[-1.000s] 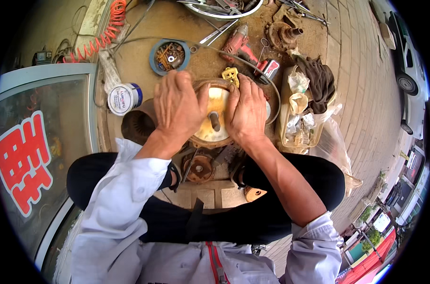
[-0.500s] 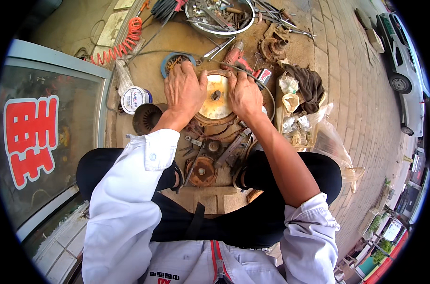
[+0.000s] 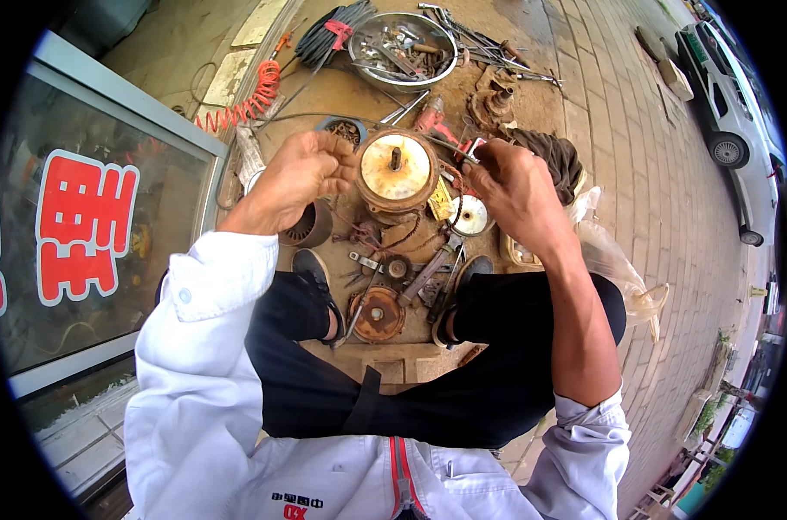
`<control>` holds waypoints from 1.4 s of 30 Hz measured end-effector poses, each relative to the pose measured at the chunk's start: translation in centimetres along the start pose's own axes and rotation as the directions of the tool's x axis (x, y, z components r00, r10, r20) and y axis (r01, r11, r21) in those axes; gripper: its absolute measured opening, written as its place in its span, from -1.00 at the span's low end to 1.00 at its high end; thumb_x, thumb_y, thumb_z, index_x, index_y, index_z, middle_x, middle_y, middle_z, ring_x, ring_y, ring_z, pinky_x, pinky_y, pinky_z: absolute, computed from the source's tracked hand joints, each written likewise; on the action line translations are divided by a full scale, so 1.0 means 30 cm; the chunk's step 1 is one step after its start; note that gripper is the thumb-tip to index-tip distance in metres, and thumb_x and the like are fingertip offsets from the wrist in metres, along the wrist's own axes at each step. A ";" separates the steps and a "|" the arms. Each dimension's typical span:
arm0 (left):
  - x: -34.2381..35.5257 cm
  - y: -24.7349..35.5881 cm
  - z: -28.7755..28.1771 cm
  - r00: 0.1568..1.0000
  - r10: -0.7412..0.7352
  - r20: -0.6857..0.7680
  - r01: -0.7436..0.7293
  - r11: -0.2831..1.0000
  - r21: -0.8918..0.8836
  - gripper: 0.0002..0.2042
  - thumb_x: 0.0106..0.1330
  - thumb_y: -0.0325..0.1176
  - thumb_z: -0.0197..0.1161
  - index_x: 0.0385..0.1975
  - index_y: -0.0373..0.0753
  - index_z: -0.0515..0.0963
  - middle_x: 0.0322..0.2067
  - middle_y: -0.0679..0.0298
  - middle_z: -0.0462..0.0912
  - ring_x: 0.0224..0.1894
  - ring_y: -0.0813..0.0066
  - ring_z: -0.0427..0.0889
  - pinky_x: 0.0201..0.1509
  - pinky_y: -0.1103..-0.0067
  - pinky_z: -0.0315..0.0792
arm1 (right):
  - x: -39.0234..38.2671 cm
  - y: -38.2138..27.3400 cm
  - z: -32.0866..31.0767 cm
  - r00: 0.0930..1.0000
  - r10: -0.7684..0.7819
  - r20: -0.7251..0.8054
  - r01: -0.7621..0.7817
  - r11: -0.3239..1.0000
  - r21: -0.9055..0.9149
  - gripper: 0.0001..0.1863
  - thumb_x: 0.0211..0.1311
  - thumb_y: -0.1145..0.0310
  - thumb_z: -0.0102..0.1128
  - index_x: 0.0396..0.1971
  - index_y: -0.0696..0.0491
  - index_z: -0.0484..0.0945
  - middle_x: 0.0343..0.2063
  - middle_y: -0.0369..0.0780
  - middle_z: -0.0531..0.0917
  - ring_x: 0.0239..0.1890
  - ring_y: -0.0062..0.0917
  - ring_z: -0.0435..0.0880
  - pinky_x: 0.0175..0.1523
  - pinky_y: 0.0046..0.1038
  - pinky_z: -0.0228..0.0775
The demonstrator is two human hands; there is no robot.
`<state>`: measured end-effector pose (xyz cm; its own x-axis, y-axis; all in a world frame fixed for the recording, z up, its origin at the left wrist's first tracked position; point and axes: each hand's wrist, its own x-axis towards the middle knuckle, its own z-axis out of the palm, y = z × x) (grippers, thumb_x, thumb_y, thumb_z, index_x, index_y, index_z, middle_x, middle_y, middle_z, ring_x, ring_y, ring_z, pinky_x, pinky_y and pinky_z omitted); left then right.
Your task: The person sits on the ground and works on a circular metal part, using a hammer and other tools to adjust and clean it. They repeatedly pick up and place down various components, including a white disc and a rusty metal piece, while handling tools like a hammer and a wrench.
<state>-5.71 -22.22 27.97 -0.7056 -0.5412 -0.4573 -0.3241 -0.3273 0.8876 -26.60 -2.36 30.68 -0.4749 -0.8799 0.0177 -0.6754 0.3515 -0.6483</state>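
A round rusty motor body [image 3: 398, 198] stands upright in front of me, with a pale, stained disc [image 3: 385, 178] on top and a short dark shaft [image 3: 396, 159] at its centre. My left hand [image 3: 302, 180] hovers just left of its rim, fingers loosely bent, with nothing seen in them. On the other side, my right hand [image 3: 523, 191] is raised apart from the motor, its fingers half curled and spread; no held thing shows. Behind the right fingertips lies a red cordless drill [image 3: 435, 120], its battery end partly hidden by the hand.
A metal basin [image 3: 404, 85] of parts stands at the far side, beside loose tools [image 3: 497, 52]. Nearer lie a ringed stator [image 3: 305, 227], a white disc [image 3: 470, 215] and a rusty pulley [image 3: 379, 314]. A glass door [image 3: 81, 217] borders the left; a plastic bag [image 3: 614, 264] lies right.
Both hands have let go of the motor's rim and moved apart, left hand leftward, right hand rightward. The view has shifted, and more of the motor's side and the white disc show.
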 end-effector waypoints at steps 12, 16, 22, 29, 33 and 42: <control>0.148 -0.135 0.068 0.882 0.450 0.140 -0.402 0.562 0.723 -0.56 0.35 -0.47 0.26 0.24 -0.21 0.52 -0.41 -0.03 0.71 -0.38 0.21 0.72 -0.26 0.36 0.52 | 0.071 0.194 0.368 0.995 -0.083 0.060 0.082 0.997 0.011 0.09 -0.18 0.29 0.65 0.40 0.21 0.23 0.35 0.10 0.36 0.33 0.04 0.41 0.39 -0.10 0.33; 0.191 -0.119 0.074 0.861 0.425 0.279 -0.464 0.433 0.772 -0.60 0.33 -0.47 0.28 0.19 -0.22 0.55 -0.34 -0.14 0.69 -0.30 -0.10 0.70 -0.20 0.28 0.53 | 0.104 0.183 0.405 0.995 -0.081 0.055 0.081 0.997 -0.012 0.22 -0.27 0.23 0.70 0.44 0.22 0.17 0.43 0.08 0.25 0.39 0.05 0.32 0.44 -0.11 0.26; 0.251 -0.132 0.073 0.833 0.410 0.370 -0.523 0.370 0.767 -0.73 0.32 -0.43 0.32 0.00 -0.28 0.62 -0.35 -0.15 0.68 -0.28 -0.18 0.67 -0.21 0.22 0.53 | 0.119 0.190 0.472 0.995 -0.072 0.070 0.077 0.995 -0.066 0.21 -0.30 0.19 0.73 0.40 0.25 0.21 0.42 0.09 0.27 0.36 0.06 0.37 0.42 -0.10 0.29; 0.276 -0.163 0.076 0.731 0.542 0.414 -0.626 0.292 0.723 -0.84 0.34 -0.43 0.32 -0.15 -0.31 0.64 -0.42 -0.09 0.66 -0.36 -0.11 0.67 -0.31 0.26 0.50 | 0.133 0.208 0.477 0.994 -0.101 0.053 0.102 0.994 -0.024 0.23 -0.35 0.07 0.73 0.35 0.35 0.29 0.39 0.15 0.31 0.45 -0.02 0.28 0.51 -0.19 0.19; 0.282 -0.179 0.065 0.738 0.539 0.407 -0.611 0.277 0.742 -0.84 0.35 -0.42 0.32 -0.15 -0.31 0.64 -0.45 -0.09 0.65 -0.41 -0.07 0.65 -0.34 0.28 0.50 | 0.129 0.211 0.490 0.990 -0.141 0.012 0.141 0.989 -0.039 0.13 -0.31 0.17 0.74 0.33 0.29 0.32 0.38 0.14 0.33 0.33 0.10 0.41 0.38 -0.10 0.34; 0.282 -0.196 0.065 0.667 0.615 0.421 -0.659 0.223 0.718 -0.85 0.34 -0.43 0.33 -0.18 -0.32 0.60 -0.49 -0.07 0.63 -0.43 -0.10 0.63 -0.37 0.26 0.46 | 0.135 0.201 0.486 0.991 -0.127 0.044 0.130 0.988 -0.077 0.11 -0.28 0.19 0.73 0.30 0.37 0.31 0.37 0.18 0.32 0.33 0.12 0.41 0.39 -0.10 0.35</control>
<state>-11.01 -23.36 18.99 -0.9352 -0.2361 0.2639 -0.0598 0.8399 0.5394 -24.37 -8.45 15.72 -0.3595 -0.9308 0.0663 -0.7730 0.2573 -0.5799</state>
